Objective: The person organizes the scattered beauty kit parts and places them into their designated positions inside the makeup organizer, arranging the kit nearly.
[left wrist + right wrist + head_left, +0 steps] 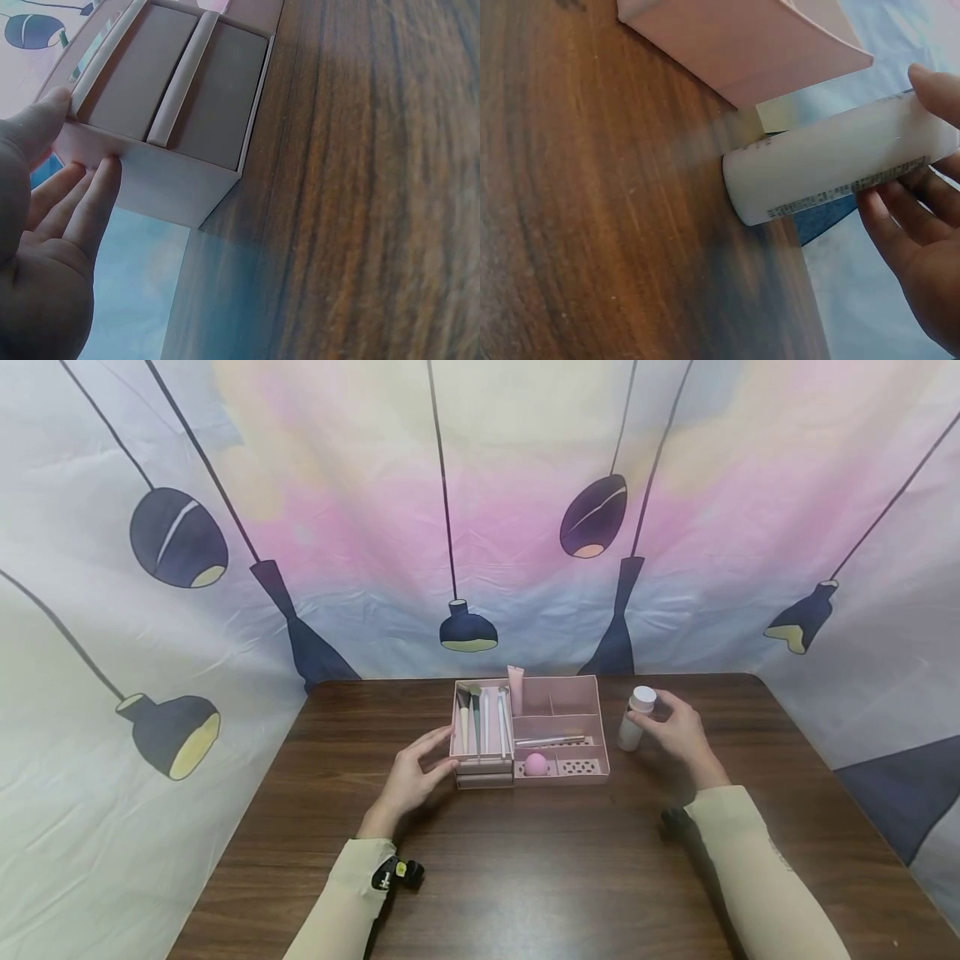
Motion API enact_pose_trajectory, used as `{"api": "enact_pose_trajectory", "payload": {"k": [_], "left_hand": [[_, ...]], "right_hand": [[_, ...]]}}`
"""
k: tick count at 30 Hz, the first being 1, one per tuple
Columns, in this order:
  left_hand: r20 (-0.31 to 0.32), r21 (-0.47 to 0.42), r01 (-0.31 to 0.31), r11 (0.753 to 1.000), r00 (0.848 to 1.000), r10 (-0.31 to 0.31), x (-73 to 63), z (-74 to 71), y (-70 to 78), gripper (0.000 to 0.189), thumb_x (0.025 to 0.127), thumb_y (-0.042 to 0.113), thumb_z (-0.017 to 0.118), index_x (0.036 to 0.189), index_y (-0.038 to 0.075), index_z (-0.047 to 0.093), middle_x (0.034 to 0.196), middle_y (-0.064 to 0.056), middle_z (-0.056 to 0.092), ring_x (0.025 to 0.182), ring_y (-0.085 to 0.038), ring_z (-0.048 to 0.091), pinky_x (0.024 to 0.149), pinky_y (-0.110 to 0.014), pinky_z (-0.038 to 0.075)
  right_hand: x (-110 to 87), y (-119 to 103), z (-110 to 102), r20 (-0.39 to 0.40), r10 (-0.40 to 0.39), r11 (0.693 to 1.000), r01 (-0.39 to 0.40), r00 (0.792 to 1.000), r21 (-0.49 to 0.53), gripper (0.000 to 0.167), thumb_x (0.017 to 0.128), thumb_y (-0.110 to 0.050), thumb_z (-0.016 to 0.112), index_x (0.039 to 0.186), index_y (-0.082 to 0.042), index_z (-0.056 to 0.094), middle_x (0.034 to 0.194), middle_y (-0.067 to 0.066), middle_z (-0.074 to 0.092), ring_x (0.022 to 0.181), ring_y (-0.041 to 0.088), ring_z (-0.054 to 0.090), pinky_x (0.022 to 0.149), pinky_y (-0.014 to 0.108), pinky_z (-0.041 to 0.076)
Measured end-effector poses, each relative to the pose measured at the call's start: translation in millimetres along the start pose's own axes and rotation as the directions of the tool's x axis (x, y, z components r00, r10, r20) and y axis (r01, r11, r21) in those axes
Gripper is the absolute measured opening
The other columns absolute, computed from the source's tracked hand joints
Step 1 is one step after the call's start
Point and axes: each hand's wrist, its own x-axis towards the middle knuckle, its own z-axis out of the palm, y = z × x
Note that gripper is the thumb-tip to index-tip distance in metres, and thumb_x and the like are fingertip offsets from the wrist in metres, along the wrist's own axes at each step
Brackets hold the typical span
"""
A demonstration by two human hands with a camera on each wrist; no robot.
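A pink desktop organizer [576, 696] sits toward the back of the table. My left hand [408, 779] touches its left side, fingers nearly straight on the side wall and thumb at the front corner beside the drawers [214, 94] in the left wrist view. To the organizer's right, my right hand [681, 732] holds a white bottle [630, 733] with a white cap, thumb on one side and fingers on the other near its top. Small print runs along the bottle in the right wrist view. Whether its base touches the table is hard to tell.
Makeup brushes [476, 718] lie in the organizer's left tray. A pink tube [516, 692] stands at the back, slim silver sticks [551, 741] lie mid-row, and a pink ball [536, 765] sits in front. Behind the wooden table [555, 868] hangs a lamp-patterned cloth [390, 527].
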Motion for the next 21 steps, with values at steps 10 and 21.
{"api": "enact_pose_trajectory", "payload": {"k": [10,21], "left_hand": [[-0.004,-0.006,0.001,1.0,1.0,-0.001,-0.6,0.3,-0.2,0.05,0.086,-0.002,0.07,0.134,-0.006,0.054,0.138,-0.025,0.052,0.128,-0.04,0.05,0.094,-0.051,0.051],[0.002,-0.026,-0.01,1.0,1.0,0.01,0.4,-0.6,-1.4,0.05,0.086,-0.002,0.07,0.134,-0.006,0.054,0.137,-0.025,0.053,0.128,-0.039,0.051,0.093,-0.051,0.052]], "right_hand": [[1.4,0,-2,-0.028,-0.024,0.999,0.022,0.999,-0.049,0.063,0.083,-0.041,0.077,0.127,-0.001,0.059,0.123,0.026,0.062,0.108,0.044,0.063,0.089,0.056,0.052],[8.5,-18,-12,-0.026,-0.039,0.999,0.039,0.999,-0.009,0.062,0.084,-0.037,0.077,0.131,-0.001,0.057,0.126,0.026,0.06,0.105,0.045,0.064,0.084,0.055,0.056]]}}
